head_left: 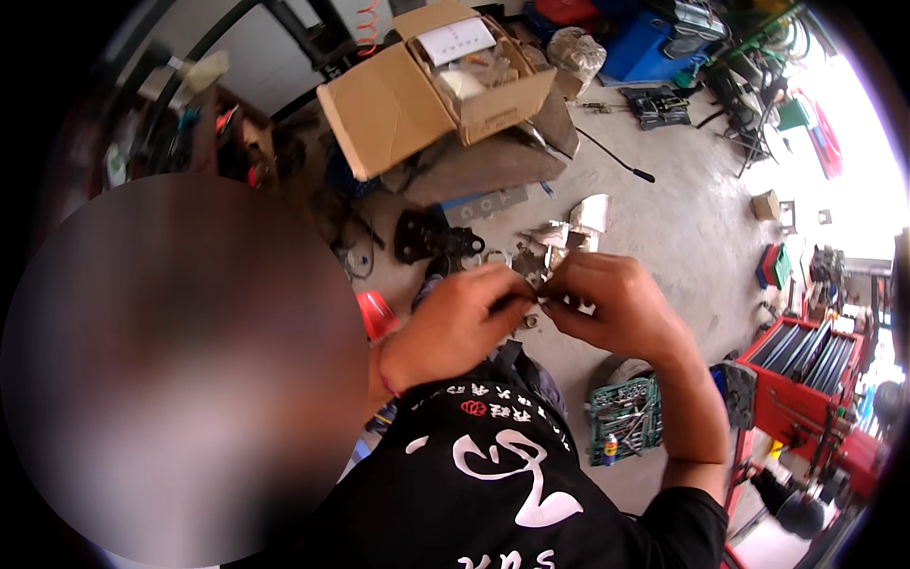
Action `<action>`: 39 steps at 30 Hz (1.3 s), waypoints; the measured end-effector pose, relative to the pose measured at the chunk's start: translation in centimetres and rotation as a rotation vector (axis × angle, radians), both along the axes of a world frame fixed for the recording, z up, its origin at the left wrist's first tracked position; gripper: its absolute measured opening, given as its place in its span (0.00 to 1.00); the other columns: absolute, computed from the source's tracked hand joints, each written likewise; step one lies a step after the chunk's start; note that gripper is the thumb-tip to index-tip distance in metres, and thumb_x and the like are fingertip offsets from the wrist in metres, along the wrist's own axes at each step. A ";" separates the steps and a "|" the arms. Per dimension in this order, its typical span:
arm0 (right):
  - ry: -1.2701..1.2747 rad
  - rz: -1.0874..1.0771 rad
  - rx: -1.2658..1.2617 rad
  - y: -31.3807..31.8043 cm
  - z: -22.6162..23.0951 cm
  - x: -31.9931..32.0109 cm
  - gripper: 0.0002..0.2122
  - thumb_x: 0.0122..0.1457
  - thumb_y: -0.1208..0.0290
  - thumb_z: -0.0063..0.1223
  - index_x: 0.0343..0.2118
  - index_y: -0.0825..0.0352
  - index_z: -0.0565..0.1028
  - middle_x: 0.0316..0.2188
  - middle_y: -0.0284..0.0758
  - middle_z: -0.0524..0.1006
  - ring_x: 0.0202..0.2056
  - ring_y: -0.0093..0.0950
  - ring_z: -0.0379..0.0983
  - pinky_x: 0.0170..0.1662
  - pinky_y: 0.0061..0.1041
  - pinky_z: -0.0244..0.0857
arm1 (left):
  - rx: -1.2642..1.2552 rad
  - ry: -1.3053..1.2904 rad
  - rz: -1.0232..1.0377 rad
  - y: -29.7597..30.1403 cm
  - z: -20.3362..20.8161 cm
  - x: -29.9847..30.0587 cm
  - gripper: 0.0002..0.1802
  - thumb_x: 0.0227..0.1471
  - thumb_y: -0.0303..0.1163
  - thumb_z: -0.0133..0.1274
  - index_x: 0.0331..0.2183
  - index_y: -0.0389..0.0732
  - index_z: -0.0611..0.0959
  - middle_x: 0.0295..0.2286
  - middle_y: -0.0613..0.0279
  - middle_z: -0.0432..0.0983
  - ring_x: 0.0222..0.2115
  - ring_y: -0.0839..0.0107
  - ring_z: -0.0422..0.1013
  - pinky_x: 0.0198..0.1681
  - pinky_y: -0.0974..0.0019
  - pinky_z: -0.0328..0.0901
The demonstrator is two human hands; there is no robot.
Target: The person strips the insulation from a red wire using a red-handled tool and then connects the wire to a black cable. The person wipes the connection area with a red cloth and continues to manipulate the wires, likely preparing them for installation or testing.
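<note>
In front of my body, both hands meet at the fingertips. My left hand (464, 313) is closed in a pinch, and my right hand (611, 299) pinches from the other side. Something small and dark seems to sit between them, too small to make out. Below and beyond the hands, loose metal parts (527, 261) lie on the floor, partly hidden by my fingers. Beside them are pale crumpled wrappers (590, 216). A black metal part with a round eye (431, 239) lies just past my left hand.
An open cardboard box (389, 114) stands ahead with packed items. To the right lies a green socket set case (626, 417), with a red tool cart (791, 384) farther right. A black-handled bar (616, 156) rests on the floor. A blurred round patch covers the lower left.
</note>
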State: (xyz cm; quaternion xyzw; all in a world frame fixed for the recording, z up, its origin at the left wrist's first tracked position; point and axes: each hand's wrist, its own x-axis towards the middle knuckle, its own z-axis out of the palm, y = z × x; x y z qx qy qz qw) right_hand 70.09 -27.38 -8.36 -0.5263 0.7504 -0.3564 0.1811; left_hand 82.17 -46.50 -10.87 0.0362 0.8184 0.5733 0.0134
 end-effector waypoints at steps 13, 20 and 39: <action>0.026 -0.620 0.367 -16.5 -4.7 -11.3 0.06 0.42 0.80 0.56 0.25 0.66 0.73 0.21 0.36 0.73 0.22 0.35 0.72 0.27 0.29 0.67 | 0.525 -0.213 -0.363 -21.4 -4.9 -13.4 0.05 0.57 0.25 0.52 0.34 0.34 0.79 0.28 0.57 0.74 0.31 0.64 0.71 0.35 0.66 0.65; -0.090 -0.662 0.853 -15.2 -6.2 -16.4 0.12 0.54 0.65 0.58 0.20 0.68 0.76 0.13 0.44 0.67 0.17 0.39 0.68 0.24 0.36 0.62 | 0.425 -0.595 -0.191 -27.8 -8.0 -14.3 0.06 0.59 0.27 0.51 0.36 0.34 0.78 0.29 0.57 0.75 0.29 0.69 0.72 0.35 0.69 0.66; 0.533 -0.186 1.316 -28.0 -22.7 -32.5 0.05 0.52 0.75 0.54 0.30 0.62 0.82 0.30 0.36 0.82 0.35 0.34 0.81 0.35 0.32 0.75 | 0.454 -0.739 -0.164 -27.7 -16.3 -15.9 0.07 0.61 0.26 0.50 0.38 0.33 0.78 0.31 0.66 0.76 0.34 0.80 0.70 0.38 0.75 0.65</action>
